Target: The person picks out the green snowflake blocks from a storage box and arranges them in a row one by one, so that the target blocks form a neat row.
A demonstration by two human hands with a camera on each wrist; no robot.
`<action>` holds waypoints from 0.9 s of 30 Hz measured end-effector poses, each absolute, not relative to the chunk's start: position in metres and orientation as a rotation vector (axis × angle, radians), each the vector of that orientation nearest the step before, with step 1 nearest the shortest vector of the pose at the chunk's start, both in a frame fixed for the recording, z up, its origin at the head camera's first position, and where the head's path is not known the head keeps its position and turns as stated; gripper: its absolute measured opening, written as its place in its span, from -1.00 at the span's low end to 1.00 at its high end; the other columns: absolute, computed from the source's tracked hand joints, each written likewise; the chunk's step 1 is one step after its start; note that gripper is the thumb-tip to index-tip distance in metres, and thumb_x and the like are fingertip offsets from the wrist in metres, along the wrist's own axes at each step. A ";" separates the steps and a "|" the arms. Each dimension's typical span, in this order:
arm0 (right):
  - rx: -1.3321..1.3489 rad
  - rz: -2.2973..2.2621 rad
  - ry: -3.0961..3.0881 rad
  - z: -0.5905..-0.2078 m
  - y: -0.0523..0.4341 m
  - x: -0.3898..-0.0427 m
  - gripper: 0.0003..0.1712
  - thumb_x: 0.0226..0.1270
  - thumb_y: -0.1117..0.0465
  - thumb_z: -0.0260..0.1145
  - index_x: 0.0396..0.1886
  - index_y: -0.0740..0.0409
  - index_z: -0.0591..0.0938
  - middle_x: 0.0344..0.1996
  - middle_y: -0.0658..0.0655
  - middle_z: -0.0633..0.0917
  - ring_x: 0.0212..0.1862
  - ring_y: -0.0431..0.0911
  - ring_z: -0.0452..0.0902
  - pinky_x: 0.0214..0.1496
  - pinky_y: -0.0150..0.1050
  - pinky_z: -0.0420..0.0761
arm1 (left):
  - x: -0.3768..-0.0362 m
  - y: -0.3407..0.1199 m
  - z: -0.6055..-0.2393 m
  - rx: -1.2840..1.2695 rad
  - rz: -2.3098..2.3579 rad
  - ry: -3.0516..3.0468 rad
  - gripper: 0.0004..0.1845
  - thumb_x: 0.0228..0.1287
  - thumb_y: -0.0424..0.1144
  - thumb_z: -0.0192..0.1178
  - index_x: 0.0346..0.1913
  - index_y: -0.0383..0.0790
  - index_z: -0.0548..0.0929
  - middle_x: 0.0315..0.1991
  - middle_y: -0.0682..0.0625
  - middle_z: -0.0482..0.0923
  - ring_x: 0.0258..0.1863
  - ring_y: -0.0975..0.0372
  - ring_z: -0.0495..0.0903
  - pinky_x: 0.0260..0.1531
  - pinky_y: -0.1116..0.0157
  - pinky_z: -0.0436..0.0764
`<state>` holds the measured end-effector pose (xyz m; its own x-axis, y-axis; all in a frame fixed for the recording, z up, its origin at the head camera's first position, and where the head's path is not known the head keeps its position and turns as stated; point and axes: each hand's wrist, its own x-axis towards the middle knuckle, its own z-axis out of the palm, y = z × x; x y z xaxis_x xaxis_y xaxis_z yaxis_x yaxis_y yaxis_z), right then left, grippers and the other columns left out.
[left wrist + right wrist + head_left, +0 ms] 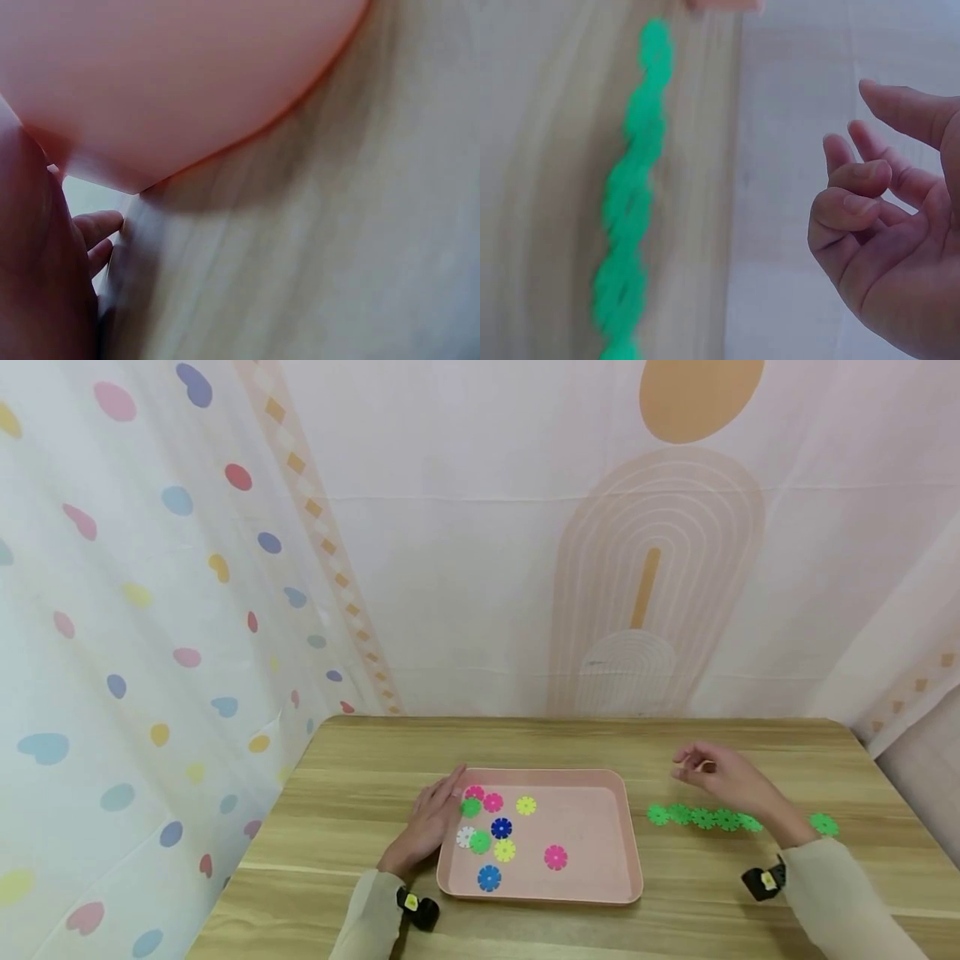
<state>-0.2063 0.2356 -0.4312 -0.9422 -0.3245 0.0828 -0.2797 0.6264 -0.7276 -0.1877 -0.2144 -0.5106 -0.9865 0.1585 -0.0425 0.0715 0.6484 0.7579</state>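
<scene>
— At the pale pink plastic tray's (633,852) left edge, the left hand (427,822) rests flat, fingers straight?
— Yes. The right hand (731,781) hovers loosely curled, empty, over the chain of green plastic snowflake discs (703,817) right of the tray; steady the tray, then pick another green disc (471,807).

One pink tray (633,860) sits on the one worktop (360,793). Inside it lie nine snowflake discs: three pink (556,857), two yellow (526,805), two green (480,842), two blue (489,877) and one white (465,837), which makes ten in all. To the right of the tray, five green discs (702,817) join in one chain, and one more green disc (823,824) lies apart. Two hands show, the left (429,822) and the right (731,781).
</scene>
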 end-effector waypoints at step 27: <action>-0.750 -1.188 2.217 -0.447 0.050 -0.234 -0.74 0.25 0.28 0.28 -0.07 0.24 0.57 -0.37 0.08 0.59 -0.33 0.09 0.54 -0.34 -0.20 0.59 | -0.186 -0.213 -0.510 0.156 1.277 2.732 -0.50 0.47 0.12 -0.34 0.43 0.39 -0.01 0.46 0.05 -0.03 0.42 0.03 -0.17 0.25 -0.27 -0.16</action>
